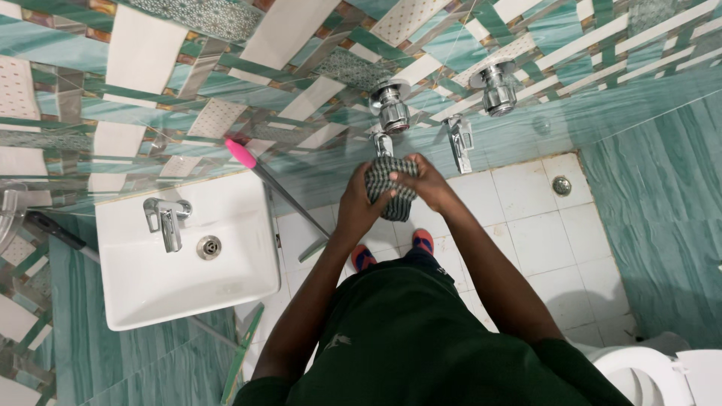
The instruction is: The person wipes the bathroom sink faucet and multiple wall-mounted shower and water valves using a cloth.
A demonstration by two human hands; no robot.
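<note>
Seen from the head camera, a person in a dark green shirt stands in a tiled bathroom, both arms stretched toward the wall. The left hand (359,201) and the right hand (426,180) are closed around one dark checked cloth (391,189), gripping it from either side; the cloth hangs just below a chrome tap spout (382,143) and seems to touch its tip.

Three chrome fittings stand along the foot of the patterned wall: a round valve (390,105) directly above the spout, a second round valve (496,87) to its right, and a small lever tap (459,141) between and below them.

One white rectangular ceramic washbasin (135,289) juts from the wall at the left, carrying one chrome mixer tap (168,219) near its back edge and one round metal drain (209,246) in the middle of its bowl.

One long-handled tool with a bright pink grip (241,153) leans across the basin's right back corner, its grey shaft running down toward the white floor tiles (541,240).

One round metal floor drain (562,185) sits near the far right edge of the floor. One white toilet (639,372) shows partly in the lower right corner.

Two feet in red and blue sandals (423,240) show between the arms, on the floor.
</note>
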